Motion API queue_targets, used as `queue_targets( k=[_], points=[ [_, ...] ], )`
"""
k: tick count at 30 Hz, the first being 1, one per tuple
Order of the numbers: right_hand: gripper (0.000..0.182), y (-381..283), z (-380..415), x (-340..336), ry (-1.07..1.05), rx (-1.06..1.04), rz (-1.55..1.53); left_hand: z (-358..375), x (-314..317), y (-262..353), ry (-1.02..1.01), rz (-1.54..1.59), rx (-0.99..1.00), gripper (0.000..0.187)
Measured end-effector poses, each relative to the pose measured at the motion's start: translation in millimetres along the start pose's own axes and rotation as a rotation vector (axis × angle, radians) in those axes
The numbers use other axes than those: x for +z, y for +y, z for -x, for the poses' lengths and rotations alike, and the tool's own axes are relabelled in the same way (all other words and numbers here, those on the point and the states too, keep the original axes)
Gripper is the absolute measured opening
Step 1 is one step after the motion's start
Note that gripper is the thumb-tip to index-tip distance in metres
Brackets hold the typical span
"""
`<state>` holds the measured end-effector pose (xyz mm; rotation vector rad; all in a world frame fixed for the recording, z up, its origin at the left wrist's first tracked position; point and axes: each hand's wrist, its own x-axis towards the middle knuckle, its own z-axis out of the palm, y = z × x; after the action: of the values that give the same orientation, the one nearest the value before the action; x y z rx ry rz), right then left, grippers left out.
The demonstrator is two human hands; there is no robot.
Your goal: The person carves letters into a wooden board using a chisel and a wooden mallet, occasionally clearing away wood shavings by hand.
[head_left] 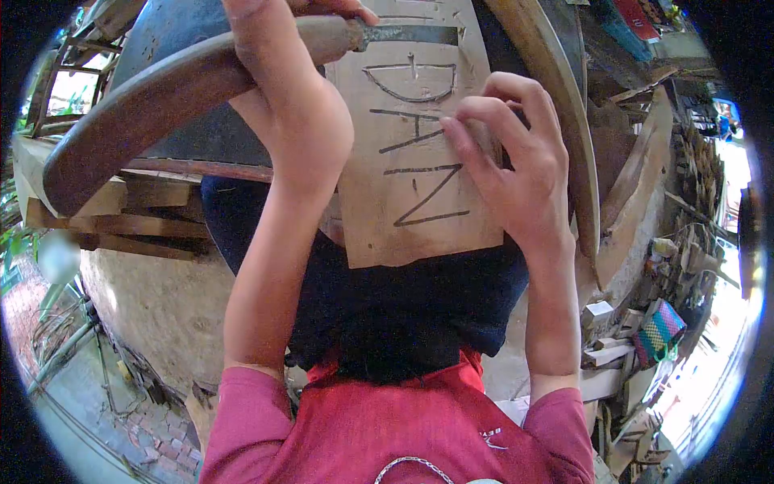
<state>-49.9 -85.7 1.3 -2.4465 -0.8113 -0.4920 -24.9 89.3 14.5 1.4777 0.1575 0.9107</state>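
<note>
My left hand point(266, 36), partly cut off by the top edge, is wrapped round the long, curved wooden handle point(153, 109) of a carving knife. The knife's narrow metal blade point(415, 34) lies over the upper part of a wooden board point(367, 242). Dark letters are marked on the board, with "DAN" plainly legible. Over the board's right side, my right hand point(516, 153) has loosely bent, parted fingers. Its thumb and index tips are close together beside the letter A, and no object shows between them. The board's lower end is over my lap.
A long curved piece of wood point(564, 97) runs along the board's right side. A blue surface point(173, 40) lies behind the knife handle. Stacked timber point(145, 218) is at left; wood offcuts point(629, 339) and a woven multicoloured item point(661, 332) are at right.
</note>
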Motion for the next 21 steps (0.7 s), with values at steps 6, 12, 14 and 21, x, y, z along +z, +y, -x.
queue_targets(
  k=[6, 12, 14, 21],
  points=[
    [0.019, -2, 4, -1, 0.028, -0.037, 0.043, -7, -17, -27, -0.164, 0.122, 0.014, 0.082],
    [0.057, -56, 13, -65, -0.15, 0.774, -1.438, 20, -18, 0, -0.692, 0.064, 0.258, 0.027],
    [0.071, -76, 30, -80, -0.161, 0.933, -1.577, 28, -9, 18, -0.878, -0.094, 0.489, 0.032],
    [0.055, -72, 94, -93, -0.194, 1.294, -1.563, 54, -13, 54, -1.281, -0.209, 0.548, 0.07]
  ],
)
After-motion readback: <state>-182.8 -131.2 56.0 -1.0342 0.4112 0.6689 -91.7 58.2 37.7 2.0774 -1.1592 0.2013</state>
